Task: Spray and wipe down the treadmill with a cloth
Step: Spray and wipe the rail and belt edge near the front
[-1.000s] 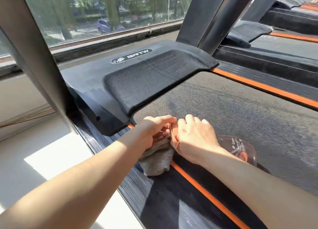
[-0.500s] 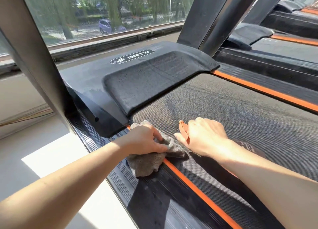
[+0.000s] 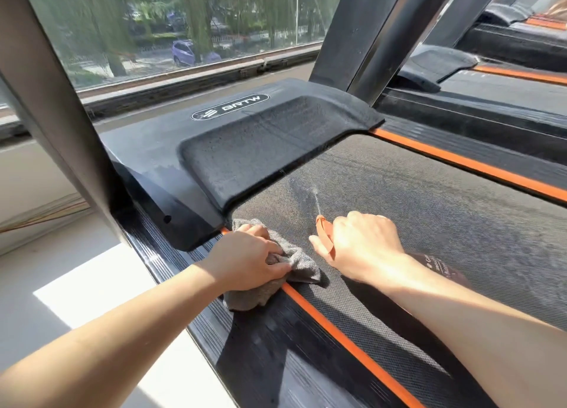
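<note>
The right hand point(image 3: 365, 245) has its grip clamped round a spray bottle point(image 3: 437, 266), one finger pulling the orange trigger point(image 3: 325, 237). A thin pale jet leaves the nozzle and mists the treadmill belt point(image 3: 429, 199) just ahead, near the belt's front edge. The left hand point(image 3: 245, 260) has its grip closed on a bunched grey cloth point(image 3: 302, 268), pressed down at the belt's front left corner, across the orange stripe point(image 3: 343, 334) that runs along the left edge. A second ago both hands met over the cloth and the bottle lay low against the belt; half a second ago they had parted, with the cloth carried to the left edge. Now the spray is actually firing, so the wetting step appears under way, and wiping the damp patch likely comes next. The black motor cover point(image 3: 260, 150) at the front end carries a white oval logo point(image 3: 230, 107) reading "BRTW". The bottle's label shows pale lettering, too small to read.
</note>
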### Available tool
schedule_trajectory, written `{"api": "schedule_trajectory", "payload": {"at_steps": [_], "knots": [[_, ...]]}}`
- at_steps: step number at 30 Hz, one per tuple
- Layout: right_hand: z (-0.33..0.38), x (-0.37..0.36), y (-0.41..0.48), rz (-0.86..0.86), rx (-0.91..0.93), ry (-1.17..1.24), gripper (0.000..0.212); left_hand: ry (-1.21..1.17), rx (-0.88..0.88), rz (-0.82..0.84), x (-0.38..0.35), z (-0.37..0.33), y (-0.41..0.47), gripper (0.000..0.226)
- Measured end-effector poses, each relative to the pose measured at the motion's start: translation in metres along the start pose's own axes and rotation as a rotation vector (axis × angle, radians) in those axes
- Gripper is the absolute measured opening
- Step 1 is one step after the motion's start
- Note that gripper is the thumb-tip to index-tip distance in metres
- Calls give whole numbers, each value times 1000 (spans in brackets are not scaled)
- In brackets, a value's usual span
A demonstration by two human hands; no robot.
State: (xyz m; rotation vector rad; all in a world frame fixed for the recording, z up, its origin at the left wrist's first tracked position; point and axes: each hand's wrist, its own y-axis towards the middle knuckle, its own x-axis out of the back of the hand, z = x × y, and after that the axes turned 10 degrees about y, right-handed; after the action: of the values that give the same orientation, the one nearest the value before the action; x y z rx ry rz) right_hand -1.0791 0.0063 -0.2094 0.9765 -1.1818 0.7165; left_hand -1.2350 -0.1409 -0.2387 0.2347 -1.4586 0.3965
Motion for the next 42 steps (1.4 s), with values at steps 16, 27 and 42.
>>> {"api": "schedule_trajectory", "payload": {"at_steps": [16, 27, 42], "knots": [[-18, -3, 27, 89, -148, -69, 56, -14, 237, 67, -22, 12, 39, 54], [-45, -20, 50, 111, -204, -43, 54, 11, 246, -95, -28, -1, 68, 49], [-83, -21, 73, 101, -197, -56, 53, -225, 125, -273, -18, -57, 149, 49]]}}
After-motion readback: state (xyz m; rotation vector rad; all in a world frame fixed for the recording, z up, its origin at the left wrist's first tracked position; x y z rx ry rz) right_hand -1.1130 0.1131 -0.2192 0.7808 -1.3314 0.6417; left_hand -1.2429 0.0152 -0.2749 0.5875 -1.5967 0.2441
